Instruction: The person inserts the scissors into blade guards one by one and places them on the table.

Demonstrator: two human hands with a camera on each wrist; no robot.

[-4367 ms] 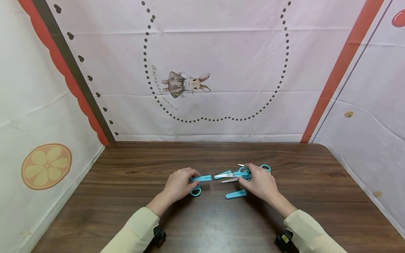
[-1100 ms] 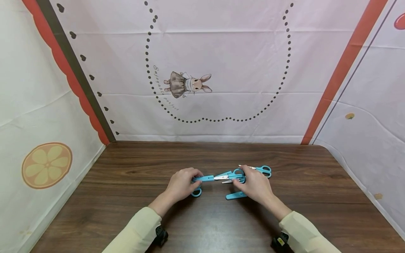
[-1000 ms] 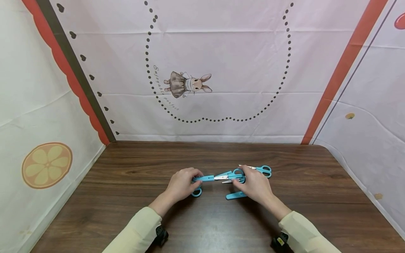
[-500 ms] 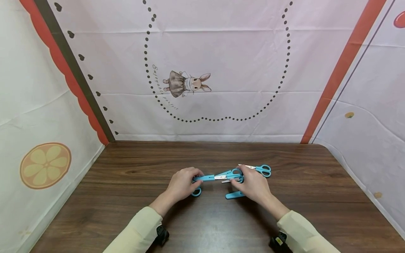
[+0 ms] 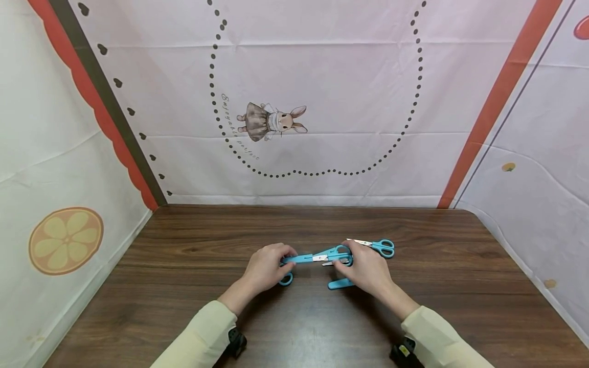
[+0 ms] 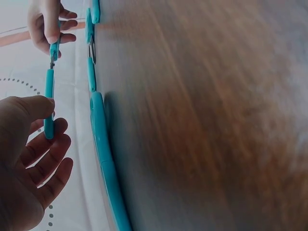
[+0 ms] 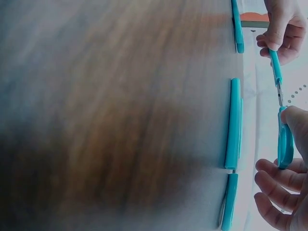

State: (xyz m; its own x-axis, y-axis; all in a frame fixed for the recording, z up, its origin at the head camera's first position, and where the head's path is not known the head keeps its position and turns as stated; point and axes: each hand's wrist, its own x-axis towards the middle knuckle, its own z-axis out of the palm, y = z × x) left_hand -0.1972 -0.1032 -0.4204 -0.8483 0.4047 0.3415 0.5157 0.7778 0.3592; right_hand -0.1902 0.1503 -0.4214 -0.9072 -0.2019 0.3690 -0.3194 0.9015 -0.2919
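My left hand [image 5: 266, 268] pinches a light blue blade cover [image 5: 301, 259] between thumb and fingers, above the table. My right hand [image 5: 369, 267] grips a pair of blue-handled scissors [image 7: 286, 144] by the handles. The scissors' tips point left and sit inside the cover's mouth; a short length of bare metal blade shows between cover and handles. In the left wrist view, the cover [image 6: 49, 91] and scissors hang in line, apart from the tabletop. Beneath my left hand lie other scissors [image 5: 286, 279], mostly hidden in the head view.
Uncovered scissors [image 5: 384, 249] lie behind my right hand. A loose blade cover [image 5: 339, 284] lies nearer me, partly under that hand. Another cover [image 5: 327, 252] and another pair's blade [image 5: 327, 264] show around the held scissors. A printed cloth [image 5: 349, 102] hangs behind the wooden table [image 5: 207, 225].
My right hand has moved left with the scissors; their blades, apart from the cover in the oldest frame, now sit partly inside it. My left hand stays nearly in place.
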